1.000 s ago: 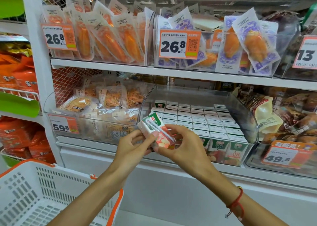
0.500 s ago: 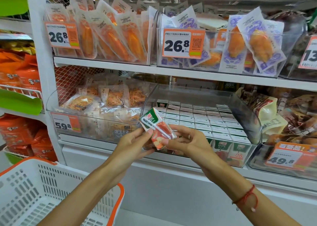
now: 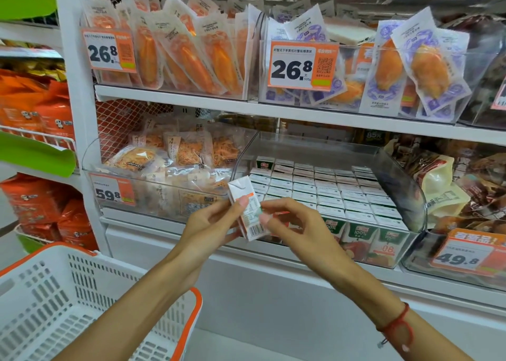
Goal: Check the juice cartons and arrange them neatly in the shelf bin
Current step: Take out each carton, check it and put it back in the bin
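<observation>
A small juice carton [image 3: 245, 207] is held in front of the shelf, its white side with barcode and printed text facing me. My left hand [image 3: 210, 226] grips it from the left, thumb across its face. My right hand [image 3: 294, 223] pinches its right edge with thumb and forefinger. Behind them, a clear shelf bin [image 3: 410, 196] holds several rows of upright juice cartons [image 3: 328, 193], white tops up, with green and red fronts showing along the bin's front. The bin's front left corner is hidden behind the held carton and my hands.
A white basket with an orange rim [image 3: 82, 306] sits at lower left. Left of the juice bin, another clear bin [image 3: 90, 166] holds snack packs, with a 59.8 tag [image 3: 112, 192]. Bagged goods fill the bin at right and the shelf above [image 3: 273, 110].
The carton has been turned in my hands: the green and red face with the straw gave way to the white barcode side. Both hands stayed at about the same place.
</observation>
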### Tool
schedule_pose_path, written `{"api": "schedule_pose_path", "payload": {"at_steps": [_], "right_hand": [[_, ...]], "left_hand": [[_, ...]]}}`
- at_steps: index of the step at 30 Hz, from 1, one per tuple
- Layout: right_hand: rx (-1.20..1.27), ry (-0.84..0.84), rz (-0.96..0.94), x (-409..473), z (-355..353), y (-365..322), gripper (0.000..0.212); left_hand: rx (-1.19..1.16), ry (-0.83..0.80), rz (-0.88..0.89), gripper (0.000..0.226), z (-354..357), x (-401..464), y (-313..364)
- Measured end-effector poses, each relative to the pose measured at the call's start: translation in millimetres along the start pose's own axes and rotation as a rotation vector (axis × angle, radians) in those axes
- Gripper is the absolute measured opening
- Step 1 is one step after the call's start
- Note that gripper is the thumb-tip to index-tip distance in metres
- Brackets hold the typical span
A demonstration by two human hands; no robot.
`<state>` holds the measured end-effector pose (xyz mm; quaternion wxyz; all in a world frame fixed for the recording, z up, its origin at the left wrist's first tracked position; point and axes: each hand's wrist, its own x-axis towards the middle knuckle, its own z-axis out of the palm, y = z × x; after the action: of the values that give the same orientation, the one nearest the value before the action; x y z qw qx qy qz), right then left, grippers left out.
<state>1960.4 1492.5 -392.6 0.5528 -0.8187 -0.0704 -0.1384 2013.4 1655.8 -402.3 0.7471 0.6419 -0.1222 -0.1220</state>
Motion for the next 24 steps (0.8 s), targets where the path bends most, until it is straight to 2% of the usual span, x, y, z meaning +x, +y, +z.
{"api": "schedule_pose_path", "payload": {"at_steps": [3, 9, 15, 20, 24], "right_hand": [[0.153, 0.022, 0.025, 1.3, -1.1, -2.2, 0.015], [0.215, 0.125, 0.027, 3.0, -6.1, -0.4, 0.016], [0.258, 0.017, 0.070, 3.3, -12.7, 2.0, 0.022], [0.294, -0.197, 0.285, 7.9, -23.4, 2.2, 0.038], [0.356, -0.221, 0.332, 9.1, -25.7, 2.7, 0.046]], "left_hand": [[0.090, -0.048, 0.026, 0.037, -1.5, -0.3, -1.7], [0.194, -0.124, 0.095, 0.044, 4.8, -2.5, -0.4], [0.163, -0.101, 0.084, 0.049, 6.2, -1.4, -2.0], [0.068, -0.056, 0.037, 0.044, 7.4, -0.6, -2.5], [0.048, -0.072, 0.070, 0.049, 10.3, -1.3, -2.9]]}}
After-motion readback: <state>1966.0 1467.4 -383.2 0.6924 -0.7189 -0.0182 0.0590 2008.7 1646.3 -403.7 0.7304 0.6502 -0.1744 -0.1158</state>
